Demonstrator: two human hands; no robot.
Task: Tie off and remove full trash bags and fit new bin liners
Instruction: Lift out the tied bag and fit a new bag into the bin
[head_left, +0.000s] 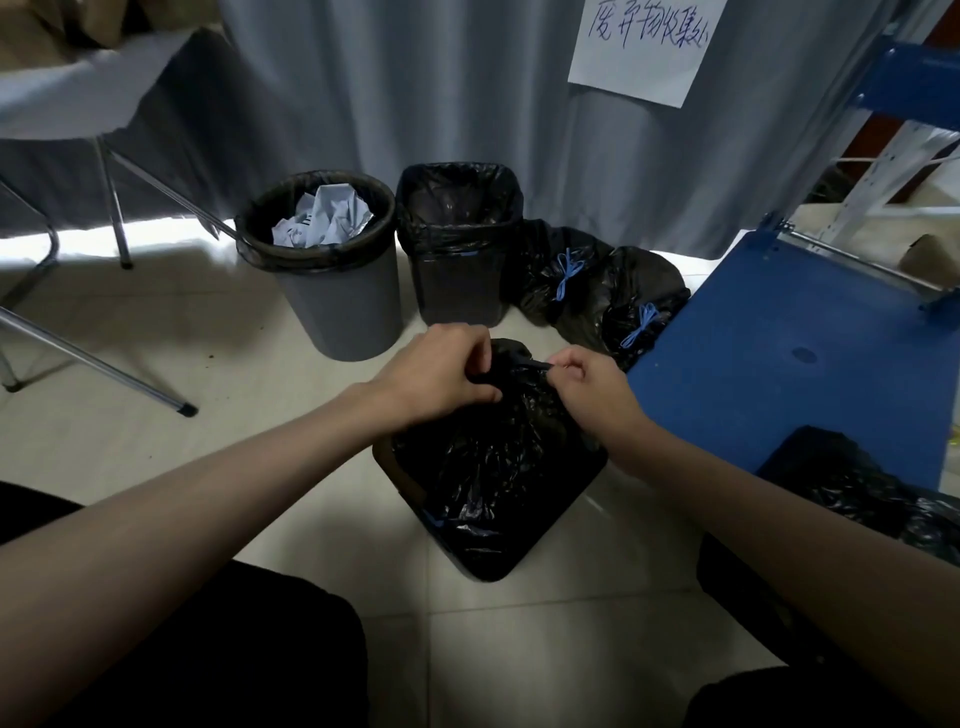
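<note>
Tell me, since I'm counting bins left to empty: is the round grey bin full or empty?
Full: crumpled white paper fills the round grey bin up to its rim, inside its black liner.

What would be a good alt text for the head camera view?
Two hands, left hand and right hand, pinch the gathered neck of a black trash bag in a bin on the floor. Behind stand a grey bin holding crumpled paper, an empty lined bin and tied bags.

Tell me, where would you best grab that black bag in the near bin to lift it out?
Probably at the gathered neck of the black bag, from above. Both the left hand and right hand already pinch it there; below, the plastic spreads wide and slack over the near bin, offering no firm hold.
</note>
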